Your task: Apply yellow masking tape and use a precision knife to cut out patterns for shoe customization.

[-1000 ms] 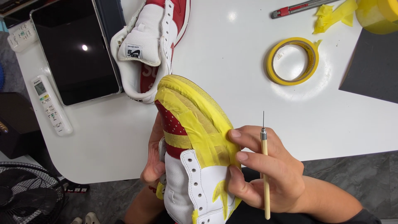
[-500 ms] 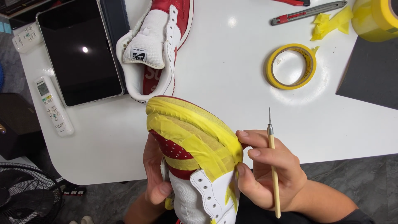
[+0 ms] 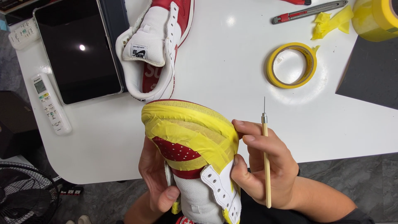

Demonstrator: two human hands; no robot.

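Taped shoe [image 3: 190,137] lower, toe rolled forward

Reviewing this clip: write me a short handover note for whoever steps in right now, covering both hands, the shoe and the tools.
Left hand: grips the taped shoe from its left side, thumb on the white mesh tongue.
Right hand: steadies the shoe's right side and holds a needle tool upright, tip up.
On the table: second shoe, yellow tape roll, utility knife, tape scraps, tablet, remote.
Done: yellow tape covers the held shoe's toe and sole edge.
Left: the red perforated panel and white upper are bare; the second shoe carries no tape.
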